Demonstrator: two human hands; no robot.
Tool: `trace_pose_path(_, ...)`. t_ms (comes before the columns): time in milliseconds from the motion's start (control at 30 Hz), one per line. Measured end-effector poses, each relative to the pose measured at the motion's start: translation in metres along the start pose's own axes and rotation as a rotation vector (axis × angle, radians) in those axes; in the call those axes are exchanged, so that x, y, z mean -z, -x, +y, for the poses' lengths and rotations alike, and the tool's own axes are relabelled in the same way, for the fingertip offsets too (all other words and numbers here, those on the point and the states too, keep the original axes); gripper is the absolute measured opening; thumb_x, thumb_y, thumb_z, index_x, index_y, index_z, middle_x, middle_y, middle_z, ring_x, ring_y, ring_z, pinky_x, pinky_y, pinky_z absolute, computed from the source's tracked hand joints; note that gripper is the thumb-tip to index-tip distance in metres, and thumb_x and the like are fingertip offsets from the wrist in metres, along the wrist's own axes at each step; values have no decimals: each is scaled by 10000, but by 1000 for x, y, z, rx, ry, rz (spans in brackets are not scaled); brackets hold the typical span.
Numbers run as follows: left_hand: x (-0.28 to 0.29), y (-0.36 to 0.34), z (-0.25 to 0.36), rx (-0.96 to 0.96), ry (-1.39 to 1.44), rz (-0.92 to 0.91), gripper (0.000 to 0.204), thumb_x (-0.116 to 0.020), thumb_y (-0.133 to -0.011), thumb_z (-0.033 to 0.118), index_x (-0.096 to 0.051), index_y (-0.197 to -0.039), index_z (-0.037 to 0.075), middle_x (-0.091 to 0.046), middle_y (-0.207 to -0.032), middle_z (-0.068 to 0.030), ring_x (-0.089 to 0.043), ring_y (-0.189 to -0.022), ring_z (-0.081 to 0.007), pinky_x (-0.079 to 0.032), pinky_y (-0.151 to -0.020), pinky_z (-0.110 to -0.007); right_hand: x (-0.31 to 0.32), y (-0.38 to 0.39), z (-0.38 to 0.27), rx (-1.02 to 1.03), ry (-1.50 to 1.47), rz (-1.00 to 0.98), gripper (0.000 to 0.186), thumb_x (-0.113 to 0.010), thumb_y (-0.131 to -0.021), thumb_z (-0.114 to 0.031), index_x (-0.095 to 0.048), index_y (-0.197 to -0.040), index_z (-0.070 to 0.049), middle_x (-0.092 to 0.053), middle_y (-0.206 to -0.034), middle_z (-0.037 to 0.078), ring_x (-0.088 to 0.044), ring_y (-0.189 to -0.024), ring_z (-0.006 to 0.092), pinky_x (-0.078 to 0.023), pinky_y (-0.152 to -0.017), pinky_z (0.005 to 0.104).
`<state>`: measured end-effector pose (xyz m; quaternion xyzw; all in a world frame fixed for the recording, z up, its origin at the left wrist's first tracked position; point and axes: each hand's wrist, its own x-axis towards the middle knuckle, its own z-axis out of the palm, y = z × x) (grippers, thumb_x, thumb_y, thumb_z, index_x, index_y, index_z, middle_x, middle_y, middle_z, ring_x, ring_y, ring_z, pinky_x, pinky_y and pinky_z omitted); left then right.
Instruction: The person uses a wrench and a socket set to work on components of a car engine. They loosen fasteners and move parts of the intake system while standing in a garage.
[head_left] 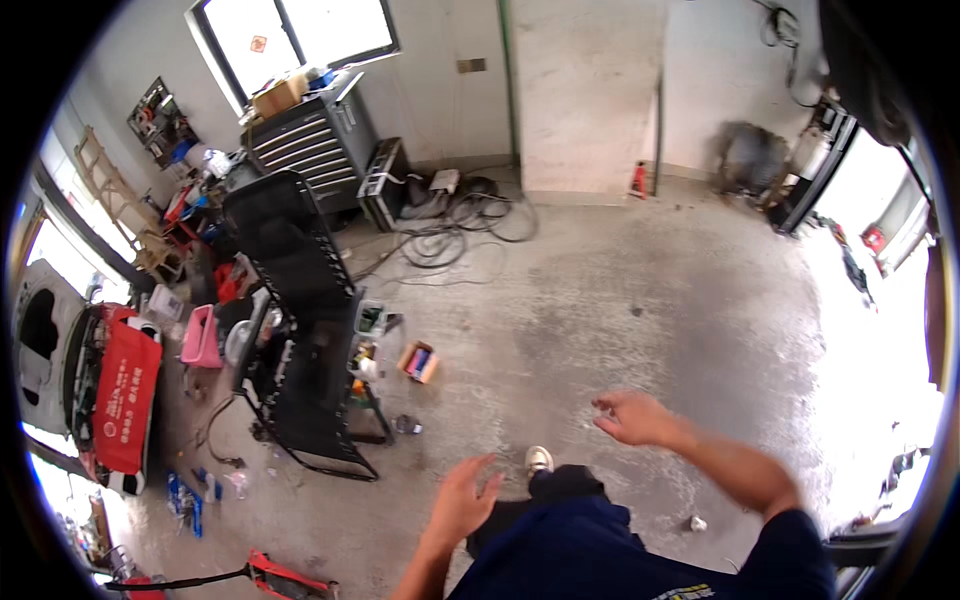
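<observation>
My left hand (466,502) hangs over the concrete floor beside my dark-clothed legs, thumb and fingers apart, with nothing in it. Farther right, my right hand (636,418) is held out over the floor. Its fingers are loosely bent and apart, and it too carries nothing. Neither hand touches anything. One light shoe (539,459) shows between them. Nearest to my left hand stands a black reclining chair (280,235). A small cardboard box (431,374) with pink and purple items sits on the floor to the right of the chair.
A grey drawer cabinet (310,150) stands under the window, with coiled black cables (440,245) on the floor nearby. At left are a pink bin (201,338) and a car with a red cover (128,400). A red floor jack (285,578) lies at lower left.
</observation>
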<state>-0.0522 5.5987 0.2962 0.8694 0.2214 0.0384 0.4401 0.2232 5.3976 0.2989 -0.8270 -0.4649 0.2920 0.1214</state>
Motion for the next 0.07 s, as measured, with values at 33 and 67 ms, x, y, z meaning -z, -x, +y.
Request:
trace_pose_path(33,8,-26,-7,44,77,15,364,-636,-922,217,-609,-1225,17,-618,-1235,-201,-589,-1156,-342,-444,-998,-392,23,-54,-6,129,147,-63,483,-614,-881,-382,-601,-1236,-54,-636,-1211,178,-619,-1090,335,-512,-892,430)
trace_pose_path(67,15,-47,-14,96,155,36,387,-632,-926,236,-601,-1256,36,-607,-1260,-212,-587,-1164,-347,-436,-1016,-398,53,-107,-35,171,211,-224,490,-626,-875,-391,-599,-1246,-73,-592,-1277,201,-590,-1154,324,-479,-953,408)
